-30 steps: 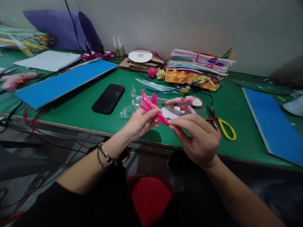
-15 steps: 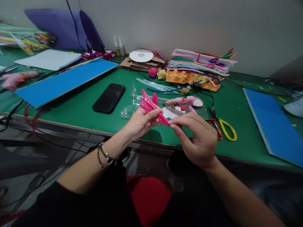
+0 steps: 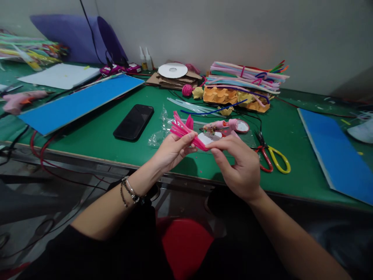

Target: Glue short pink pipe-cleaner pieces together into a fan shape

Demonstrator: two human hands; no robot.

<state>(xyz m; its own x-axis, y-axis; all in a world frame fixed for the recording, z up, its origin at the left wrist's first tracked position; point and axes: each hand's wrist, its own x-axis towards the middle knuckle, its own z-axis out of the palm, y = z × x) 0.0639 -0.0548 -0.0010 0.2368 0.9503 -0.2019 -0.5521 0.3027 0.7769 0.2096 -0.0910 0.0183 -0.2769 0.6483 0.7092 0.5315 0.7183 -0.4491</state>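
Note:
A bundle of pink pipe cleaners [image 3: 182, 126] is held above the table's front part, fanned out at its upper left end and narrowing to the lower right. My left hand [image 3: 175, 149] grips its middle between thumb and fingers. At the narrow end, thumb and forefinger of my right hand [image 3: 237, 165] pinch the tips. Just behind the bundle lies a pink hot glue gun [image 3: 224, 124] with a smeared nozzle, over clear plastic and a white piece [image 3: 210, 137]. Pliers or scissors with red and yellow handles [image 3: 278, 159] rest to the right of my right hand.
A black phone [image 3: 134, 122] lies left on the green table [image 3: 157, 163]. Blue boards [image 3: 84, 103] flank both sides. Behind are bundled pipe cleaners [image 3: 241, 76] on an orange egg carton [image 3: 220, 94], a white disc [image 3: 173, 70] and a pink ball [image 3: 187, 90]. Another glue gun [image 3: 21, 101] sits far left.
My right hand has shifted slightly left and its fingers have bent a little at the narrow end of the pink pipe cleaners. My left hand keeps its grip.

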